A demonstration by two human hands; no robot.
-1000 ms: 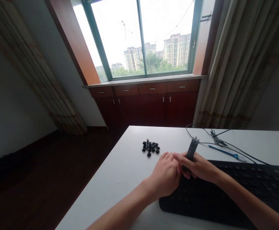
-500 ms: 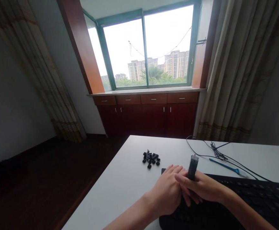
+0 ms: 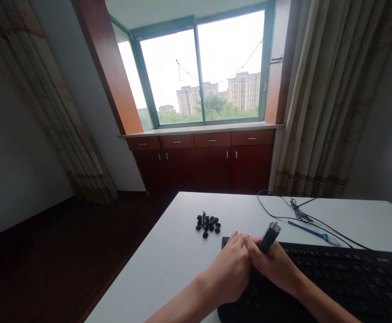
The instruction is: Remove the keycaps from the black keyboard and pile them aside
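My right hand (image 3: 278, 264) is closed around a dark stick-shaped tool (image 3: 269, 237), which points up and away, with two small prongs at its pale, shiny end. My left hand (image 3: 231, 267) presses against the right one, its fingers curled. Whatever the left fingers hold, if anything, is hidden. Both hands are over the left part of a black keyboard (image 3: 344, 269). Beyond the left hand, a small heap of black keycaps (image 3: 207, 223) lies on the white table (image 3: 169, 255).
Behind the keyboard lies a thin blue stick-like tool (image 3: 308, 229) with a wider end. A black cable (image 3: 300, 213) is looped near the table's far edge. Across the floor stands a red-brown cabinet (image 3: 212, 166) under a window.
The dark tool has tilted to the right, and the fingers of both hands have drawn closer together. The whole view has shifted slightly.
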